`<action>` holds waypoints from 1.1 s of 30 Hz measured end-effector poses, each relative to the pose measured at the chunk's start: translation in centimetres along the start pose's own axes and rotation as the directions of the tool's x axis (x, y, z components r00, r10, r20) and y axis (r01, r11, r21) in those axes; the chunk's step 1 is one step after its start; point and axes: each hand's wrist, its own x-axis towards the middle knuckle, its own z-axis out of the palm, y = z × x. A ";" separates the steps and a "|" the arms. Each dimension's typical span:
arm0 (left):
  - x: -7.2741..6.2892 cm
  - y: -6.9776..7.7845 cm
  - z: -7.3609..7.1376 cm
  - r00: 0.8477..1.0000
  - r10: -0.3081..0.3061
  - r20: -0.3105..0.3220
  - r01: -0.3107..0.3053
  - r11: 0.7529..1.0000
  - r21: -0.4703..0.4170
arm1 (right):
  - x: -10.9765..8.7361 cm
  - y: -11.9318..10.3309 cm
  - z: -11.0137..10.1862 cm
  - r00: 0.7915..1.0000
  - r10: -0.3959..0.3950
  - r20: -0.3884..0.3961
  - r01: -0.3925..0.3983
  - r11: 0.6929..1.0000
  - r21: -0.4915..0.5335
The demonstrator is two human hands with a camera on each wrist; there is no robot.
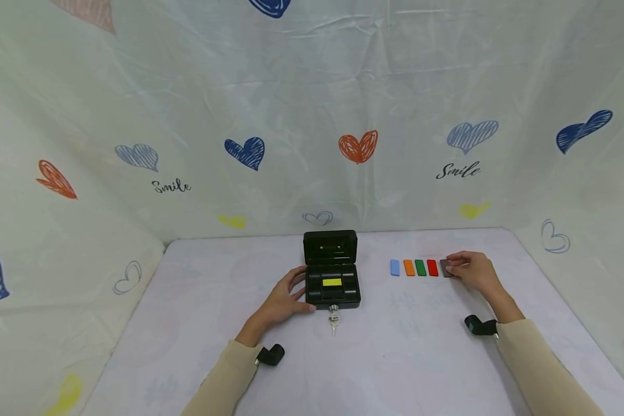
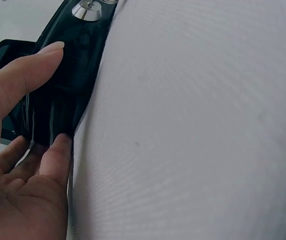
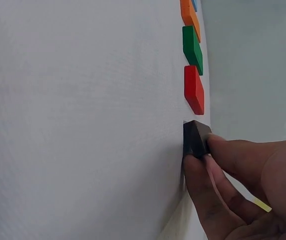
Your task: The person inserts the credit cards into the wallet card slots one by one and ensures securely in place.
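A small black cash box (image 1: 319,294) stands on the table with its lid raised. In its tray lies a yellow block (image 1: 331,282), and a key (image 1: 334,323) hangs from the lock at the front. My left hand (image 1: 283,297) holds the box at its left front corner, fingers against the side wall and thumb along the front. To the right, my right hand (image 1: 473,270) pinches a dark brown block (image 3: 195,138) between thumb and fingers at the end of a row. Beside it lies a red block (image 1: 433,267), then a green block (image 1: 420,267).
Farther left in the row are an orange block (image 1: 409,267) and a light blue block (image 1: 394,267). A white cloth (image 1: 395,358) covers the table. Behind it hangs a pale curtain (image 1: 301,86) printed with hearts. Each wrist wears a small black camera.
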 end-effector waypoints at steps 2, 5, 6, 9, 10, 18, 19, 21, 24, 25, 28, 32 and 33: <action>0.0 0.0 0.0 1.000 -0.003 -0.002 0.003 1.000 0.001 | 0.0 -0.1 0.0 1.000 0.000 -0.002 0.000 1.000 -0.009; 0.1 0.0 0.0 1.000 -0.006 -0.003 0.006 1.000 0.000 | 0.1 -0.2 0.0 1.000 0.004 -0.004 -0.004 1.000 -0.018; 0.1 0.1 0.0 1.000 -0.006 -0.003 0.006 1.000 0.000 | 0.1 -0.2 0.0 1.000 0.006 -0.006 -0.006 1.000 -0.020; 0.2 0.1 0.0 1.000 -0.005 -0.002 0.005 1.000 0.000 | 0.0 -0.4 0.0 1.000 0.020 -0.009 -0.021 1.000 -0.023; 0.2 0.1 0.0 1.000 -0.004 -0.001 0.004 1.000 -0.001 | 0.0 -0.4 0.0 1.000 0.024 -0.010 -0.024 0.999 -0.025; 0.2 0.3 0.1 1.000 -0.009 0.000 0.009 1.000 -0.001 | -0.3 -1.1 -0.4 1.000 0.014 -0.024 -0.015 0.999 -0.031; 0.1 0.3 0.1 1.000 -0.011 0.000 0.011 1.000 -0.001 | -0.4 -1.2 -0.5 1.000 0.009 -0.026 -0.009 0.999 -0.033; 0.1 0.3 0.1 1.000 -0.009 0.001 0.009 1.000 0.004 | -0.6 -1.5 -0.5 0.999 -0.010 -0.032 0.009 0.999 -0.032; 0.1 0.3 0.1 1.000 -0.003 0.000 0.003 1.000 0.008 | -1.0 -2.1 -0.5 0.998 -0.052 -0.039 0.050 0.998 -0.033; 0.0 0.3 0.1 1.000 -0.002 0.000 0.002 1.000 0.008 | -1.1 -2.4 -0.4 0.997 -0.067 -0.042 0.066 0.997 -0.031; 0.0 0.3 0.1 1.000 -0.004 -0.004 0.004 1.000 0.008 | -1.3 -3.7 -0.2 0.993 -0.107 -0.042 0.107 0.994 -0.021; 0.0 0.3 0.1 1.000 -0.011 -0.007 0.011 1.000 0.009 | -1.8 -5.6 0.4 0.987 -0.153 -0.037 0.154 0.988 0.001; 0.0 0.3 0.1 1.000 -0.011 -0.007 0.011 1.000 0.008 | -1.9 -6.1 0.7 0.986 -0.165 -0.032 0.165 0.986 0.008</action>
